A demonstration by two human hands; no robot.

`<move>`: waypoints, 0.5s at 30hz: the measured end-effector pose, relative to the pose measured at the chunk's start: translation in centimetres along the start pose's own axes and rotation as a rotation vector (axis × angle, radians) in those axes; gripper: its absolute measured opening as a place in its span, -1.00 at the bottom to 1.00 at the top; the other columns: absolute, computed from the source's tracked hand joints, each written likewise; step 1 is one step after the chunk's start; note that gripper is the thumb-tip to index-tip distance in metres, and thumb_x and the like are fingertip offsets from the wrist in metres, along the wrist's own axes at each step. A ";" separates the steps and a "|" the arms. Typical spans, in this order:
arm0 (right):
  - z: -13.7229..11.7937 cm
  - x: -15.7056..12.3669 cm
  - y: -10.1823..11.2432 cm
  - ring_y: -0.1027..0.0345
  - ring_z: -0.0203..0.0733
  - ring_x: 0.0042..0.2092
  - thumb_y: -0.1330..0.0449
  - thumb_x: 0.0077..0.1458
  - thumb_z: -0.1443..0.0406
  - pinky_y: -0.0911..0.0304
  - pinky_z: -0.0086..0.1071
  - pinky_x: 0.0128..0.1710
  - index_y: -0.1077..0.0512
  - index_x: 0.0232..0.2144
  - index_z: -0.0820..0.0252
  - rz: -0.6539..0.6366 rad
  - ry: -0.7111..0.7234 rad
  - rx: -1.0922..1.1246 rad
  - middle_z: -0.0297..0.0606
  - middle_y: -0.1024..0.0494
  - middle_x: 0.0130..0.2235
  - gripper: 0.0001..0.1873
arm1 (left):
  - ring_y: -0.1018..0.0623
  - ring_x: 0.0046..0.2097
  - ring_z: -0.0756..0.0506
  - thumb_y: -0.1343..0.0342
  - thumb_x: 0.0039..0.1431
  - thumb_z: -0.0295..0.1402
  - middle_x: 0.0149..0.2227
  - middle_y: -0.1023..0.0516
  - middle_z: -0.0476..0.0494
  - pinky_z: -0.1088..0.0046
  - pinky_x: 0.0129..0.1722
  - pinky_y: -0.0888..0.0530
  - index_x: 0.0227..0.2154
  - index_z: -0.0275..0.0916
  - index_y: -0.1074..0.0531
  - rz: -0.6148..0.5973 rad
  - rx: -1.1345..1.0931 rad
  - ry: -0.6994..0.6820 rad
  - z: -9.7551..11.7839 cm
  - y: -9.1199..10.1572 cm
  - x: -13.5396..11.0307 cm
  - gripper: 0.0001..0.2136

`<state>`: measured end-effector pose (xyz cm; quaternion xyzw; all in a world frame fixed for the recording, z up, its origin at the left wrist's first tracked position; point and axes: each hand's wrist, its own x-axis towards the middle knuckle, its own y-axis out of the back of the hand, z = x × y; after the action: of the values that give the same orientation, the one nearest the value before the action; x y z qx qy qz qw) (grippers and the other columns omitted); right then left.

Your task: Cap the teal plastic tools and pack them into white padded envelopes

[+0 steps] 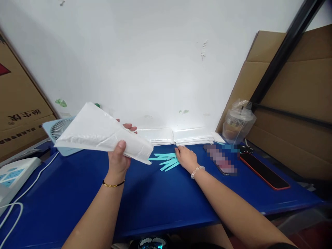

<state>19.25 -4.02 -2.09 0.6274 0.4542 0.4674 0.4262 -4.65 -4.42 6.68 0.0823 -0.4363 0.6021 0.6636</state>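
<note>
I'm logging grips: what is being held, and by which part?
Left hand: a glossy white flat pouch, near its narrower end, thumb in front, fingers behind. Right hand: on thin turquoise strips; whether gripping them is unclear.

Soft light is brightening the plain white wall [145, 65].
Faint shadow is darkening the smooth blue tabletop [158, 204]; coarse pixelation is masking a patch.

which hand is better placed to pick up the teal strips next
Right, I'd judge: the right hand is at the teal strips, fingers over their ends, while the left hand is occupied holding the white envelope.
</note>
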 end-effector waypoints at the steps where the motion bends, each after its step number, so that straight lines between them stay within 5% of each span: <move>1: 0.0 -0.1 0.0 -0.41 -0.14 -0.28 0.25 0.28 0.09 -0.11 -0.36 -0.37 -0.36 -0.22 0.13 0.002 0.009 -0.005 -0.19 -0.48 -0.17 -0.55 | -0.46 -0.04 -0.17 -0.26 -0.15 -0.16 -0.06 -0.40 -0.13 0.26 -0.05 -0.43 0.05 -0.08 -0.23 -0.060 0.030 -0.011 0.2 0.0 0.0 -0.37; 5: -0.1 -0.2 -0.1 -0.36 -0.13 -0.21 0.24 0.28 0.09 -0.12 -0.39 -0.39 -0.32 -0.15 0.12 0.032 0.064 -0.012 -0.17 -0.41 -0.14 -0.58 | -0.45 -0.04 -0.20 -0.28 -0.20 -0.13 -0.07 -0.41 -0.14 0.26 -0.05 -0.44 0.04 -0.11 -0.26 -0.136 -0.005 -0.005 1.4 -0.3 0.3 -0.34; 10: 0.0 0.0 -0.3 -0.31 -0.16 -0.21 0.21 0.28 0.09 -0.13 -0.39 -0.40 -0.31 -0.11 0.11 0.049 0.094 0.006 -0.16 -0.33 -0.11 -0.61 | -0.41 0.04 -0.20 -0.11 -0.03 -0.10 -0.06 -0.44 -0.05 0.20 -0.03 -0.44 -0.06 -0.06 -0.32 0.097 -0.125 0.046 1.9 1.1 1.5 -0.57; 15: 0.5 0.1 -0.5 -0.25 -0.14 -0.13 0.15 0.27 0.09 -0.13 -0.40 -0.35 -0.38 -0.27 0.12 0.070 0.201 0.053 -0.18 -0.37 -0.18 -0.62 | -0.52 -0.08 -0.27 -0.17 -0.14 -0.33 -0.15 -0.51 -0.24 0.18 -0.17 -0.52 -0.18 -0.26 -0.37 0.347 0.158 0.601 0.0 5.4 2.8 -0.62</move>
<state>19.71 -3.85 -2.60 0.6038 0.4848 0.5303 0.3452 -9.67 -0.98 6.32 -0.1226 -0.1813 0.7351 0.6417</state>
